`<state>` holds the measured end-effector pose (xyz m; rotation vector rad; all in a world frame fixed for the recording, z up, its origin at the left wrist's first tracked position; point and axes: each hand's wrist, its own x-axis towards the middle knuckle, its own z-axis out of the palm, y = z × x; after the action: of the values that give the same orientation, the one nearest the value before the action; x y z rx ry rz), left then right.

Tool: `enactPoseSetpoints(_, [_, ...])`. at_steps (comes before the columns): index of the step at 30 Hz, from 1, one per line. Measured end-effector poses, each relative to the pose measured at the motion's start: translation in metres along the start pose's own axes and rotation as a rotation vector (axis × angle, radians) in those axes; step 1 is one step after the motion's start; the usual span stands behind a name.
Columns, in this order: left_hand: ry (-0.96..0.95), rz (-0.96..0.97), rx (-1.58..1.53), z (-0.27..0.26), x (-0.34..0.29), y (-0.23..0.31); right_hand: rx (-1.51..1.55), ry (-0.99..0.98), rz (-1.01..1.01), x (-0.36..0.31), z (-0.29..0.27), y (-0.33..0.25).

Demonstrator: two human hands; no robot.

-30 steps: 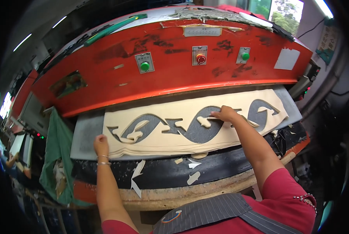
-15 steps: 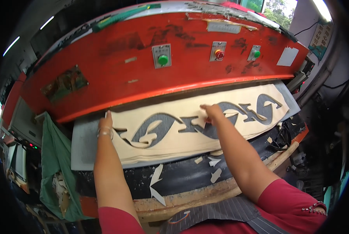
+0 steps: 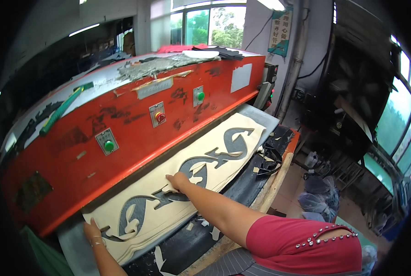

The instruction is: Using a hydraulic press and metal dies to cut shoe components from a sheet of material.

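A long stack of cream sheets (image 3: 109,211) with curved cut-outs lies on a grey board (image 3: 72,244); dark grey shows through the openings. At the stack's near left end, my left hand (image 3: 93,231) is closed on the edge, its fingertips partly hidden. My right hand (image 3: 179,182) is at the middle of the stack beside a cut-out, its fingers bent onto the cream material and one digit pointing left. Under that hand, a small cream flap stands slightly raised. Loose cream pieces (image 3: 133,225) sit within some openings.
A red press (image 3: 136,133) with green buttons (image 3: 109,146) and a red knob (image 3: 160,117) stands right behind the stack. Offcuts (image 3: 159,258) and black curved strips (image 3: 269,161) lie on the dark front ledge, edged by a wooden rail (image 3: 279,177). Plastic bags (image 3: 319,195) are on the floor.
The view has swung to the right, so the press and stack appear further left and tilted. Both hands stay at about the same places on the stack.
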<state>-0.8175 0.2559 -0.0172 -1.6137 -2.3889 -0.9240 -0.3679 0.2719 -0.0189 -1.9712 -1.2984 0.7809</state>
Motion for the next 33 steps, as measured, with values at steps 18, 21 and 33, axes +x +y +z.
enactPoseSetpoints(18, [-0.256,-0.034,-0.018,-0.058,-0.094,-0.008,0.216,0.032,-0.03,-0.083,-0.028,0.061])
enactPoseSetpoints(21, [-0.25,-0.02,-0.04,-0.067,-0.114,-0.011,0.236,-0.014,-0.001,-0.097,-0.037,0.069])
enactPoseSetpoints(33, [-0.046,0.299,-0.158,-0.093,-0.188,0.105,-0.244,0.325,-0.187,-0.093,-0.241,0.206])
